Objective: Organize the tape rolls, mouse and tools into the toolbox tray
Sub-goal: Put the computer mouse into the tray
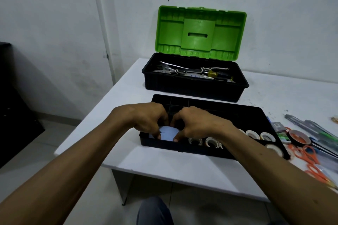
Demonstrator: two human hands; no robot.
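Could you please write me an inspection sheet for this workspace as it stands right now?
Surface: white table, dark specks towards its right side.
Job's things: blue mouse at the left end of the black tray; white tape rolls in the tray to its right; orange scissors and grey tools on the table beside the tray.
Clutter: open toolbox with green lid behind the tray, a yellow-handled screwdriver inside.
Grippers: left hand and right hand both grip the mouse.
Cables: nothing seen.
Surroundings: white wall, tiled floor, dark furniture at the left.
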